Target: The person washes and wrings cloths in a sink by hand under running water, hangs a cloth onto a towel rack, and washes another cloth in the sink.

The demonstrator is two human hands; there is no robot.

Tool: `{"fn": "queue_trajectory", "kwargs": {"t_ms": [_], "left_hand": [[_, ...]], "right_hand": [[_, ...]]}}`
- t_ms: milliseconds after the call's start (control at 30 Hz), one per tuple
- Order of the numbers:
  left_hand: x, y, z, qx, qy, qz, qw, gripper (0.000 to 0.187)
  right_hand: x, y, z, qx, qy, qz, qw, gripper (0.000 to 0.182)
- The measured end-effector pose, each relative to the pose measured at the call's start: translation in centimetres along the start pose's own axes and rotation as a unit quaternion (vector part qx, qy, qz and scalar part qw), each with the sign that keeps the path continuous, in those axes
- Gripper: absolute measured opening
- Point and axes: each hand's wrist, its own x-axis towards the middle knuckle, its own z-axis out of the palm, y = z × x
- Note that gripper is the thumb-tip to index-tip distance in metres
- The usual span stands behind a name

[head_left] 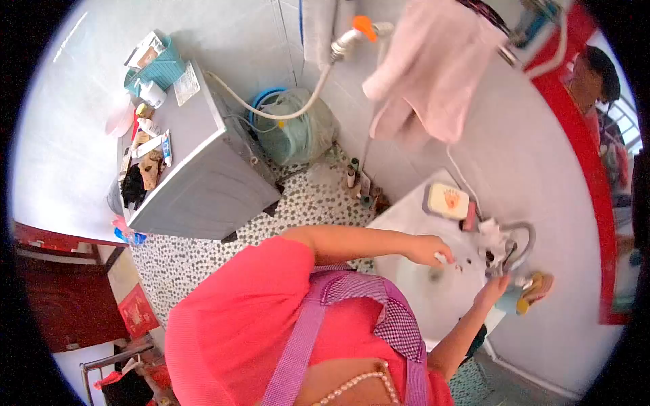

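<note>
My left hand (430,251) is over the white sink (406,271), its fingers curled round a small whitish thing too blurred to name. Close to the metal faucet (520,245), at the basin's right side, is my right hand (492,291). Its fingers look pressed together, and what they hold, if anything, is hidden. Small dark and reddish specks lie in the basin between the hands. A soap box with an orange print (447,201) sits on the sink's upper edge.
A pink towel (433,74) hangs above the sink. Behind my right hand is a light blue cup (508,299). A grey cabinet (203,183) with toiletries stands left, near a bagged bucket (291,132). A red-framed mirror (589,169) at right reflects a person.
</note>
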Motion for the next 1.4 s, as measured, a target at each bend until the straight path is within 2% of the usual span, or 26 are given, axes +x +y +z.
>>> {"fn": "queue_trajectory", "kwargs": {"t_ms": [33, 67, 100, 167, 233, 267, 300, 333, 367, 400, 433, 467, 533, 633, 733, 800, 833, 867, 900, 933, 967, 1067, 1167, 1267, 1400], "left_hand": [[-1.9, 0.1, -2.3, 0.037, 0.011, 0.038, 0.999, 0.038], [-3.4, 0.2, -4.3, -0.099, 0.021, -0.022, 0.995, 0.035], [-5.6, 1.5, -6.2, -0.035, 0.025, -0.004, 0.999, 0.035], [-10.3, 4.7, -11.4, 0.103, 0.028, 0.028, 0.994, 0.034], [-14.7, 6.2, -16.8, 0.023, 0.046, 0.030, 0.998, 0.034], [-17.6, 9.0, -19.8, -0.061, 0.096, -0.047, 0.992, 0.029], [-20.0, 8.7, -23.4, -0.078, 0.204, -0.057, 0.974, 0.024], [-22.5, 9.0, -26.9, -0.010, 0.348, -0.037, 0.937, 0.020], [-24.4, 8.4, -31.5, 0.063, 0.492, -0.062, 0.866, 0.019], [-26.0, 8.1, -35.4, 0.020, 0.635, -0.012, 0.772, 0.016], [-27.9, 5.6, -41.1, 0.013, 0.698, 0.052, 0.714, 0.017], [-29.2, 5.3, -45.4, 0.079, 0.771, 0.004, 0.632, 0.020], [-30.8, 3.2, -53.2, 0.197, 0.810, -0.041, 0.551, 0.027], [-28.6, 1.7, -58.8, 0.330, 0.826, -0.091, 0.448, 0.035], [-27.6, 5.0, -58.1, 0.328, 0.725, -0.285, 0.534, 0.038], [-29.3, 2.2, -61.5, 0.170, 0.703, -0.164, 0.671, 0.038], [-30.6, 0.1, -63.5, 0.086, 0.679, -0.099, 0.722, 0.038], [-32.2, -2.2, -64.9, 0.064, 0.660, -0.038, 0.747, 0.038], [-33.9, -1.8, -64.1, -0.012, 0.643, -0.004, 0.766, 0.038], [-35.5, -0.6, -61.9, -0.087, 0.621, 0.030, 0.779, 0.038], [-36.9, 0.5, -59.5, -0.163, 0.594, 0.063, 0.785, 0.039], [-40.6, 5.6, -52.8, -0.349, 0.444, 0.106, 0.819, 0.041], [-41.6, 8.0, -48.4, -0.408, 0.355, 0.186, 0.820, 0.045], [-42.2, 8.6, -47.1, -0.412, 0.237, 0.253, 0.843, 0.049], [-41.5, 12.2, -44.5, -0.450, 0.285, 0.235, 0.814, 0.052]], "right_hand": [[0.1, 0.0, 1.1, 0.080, -0.007, -0.007, 0.997, 0.047], [-0.3, 0.2, 2.0, 0.159, -0.014, -0.010, 0.987, 0.046], [-1.0, 0.4, 2.4, 0.233, -0.021, -0.005, 0.972, 0.045], [-1.9, 0.8, 2.9, 0.060, 0.092, -0.021, 0.994, 0.043], [-1.8, 4.0, 0.8, 0.074, 0.146, 0.051, 0.985, 0.046], [-2.9, 4.3, 1.0, 0.082, 0.173, 0.069, 0.979, 0.045], [-4.3, 4.4, 1.6, 0.088, 0.200, 0.088, 0.972, 0.045], [-5.5, 4.8, 1.8, 0.095, 0.204, 0.105, 0.969, 0.045], [-6.5, 5.3, 1.8, 0.100, 0.209, 0.123, 0.965, 0.044], [-7.5, 5.7, 1.8, 0.105, 0.212, 0.140, 0.962, 0.043], [-8.3, 6.1, 1.9, 0.120, 0.227, 0.149, 0.955, 0.041], [-8.8, 6.6, 2.0, 0.136, 0.243, 0.155, 0.948, 0.039], [-9.6, 5.9, 3.7, 0.128, 0.259, 0.159, 0.944, 0.038], [-10.9, 2.3, 7.3, 0.062, 0.246, 0.156, 0.954, 0.040], [-11.7, 0.6, 9.7, 0.003, 0.194, 0.147, 0.970, 0.038], [-12.2, -0.4, 10.6, -0.048, 0.140, 0.123, 0.981, 0.037], [-12.3, -0.8, 10.9, -0.051, 0.129, 0.133, 0.981, 0.036], [-12.4, -1.0, 11.4, -0.050, 0.115, 0.141, 0.982, 0.036], [-12.3, -1.0, 12.3, -0.046, 0.100, 0.149, 0.983, 0.035], [-12.4, -1.1, 13.5, -0.033, 0.103, 0.153, 0.982, 0.028], [-12.0, -0.8, 14.2, -0.027, 0.095, 0.156, 0.983, 0.028], [-10.5, 0.3, 16.8, 0.013, 0.040, 0.150, 0.988, 0.028], [-8.7, -0.6, 22.0, -0.025, -0.037, 0.119, 0.992, 0.022], [-8.2, -2.4, 26.7, -0.016, -0.124, 0.058, 0.990, 0.019], [-7.6, -3.6, 29.8, -0.031, -0.211, -0.005, 0.977, 0.019]]}}
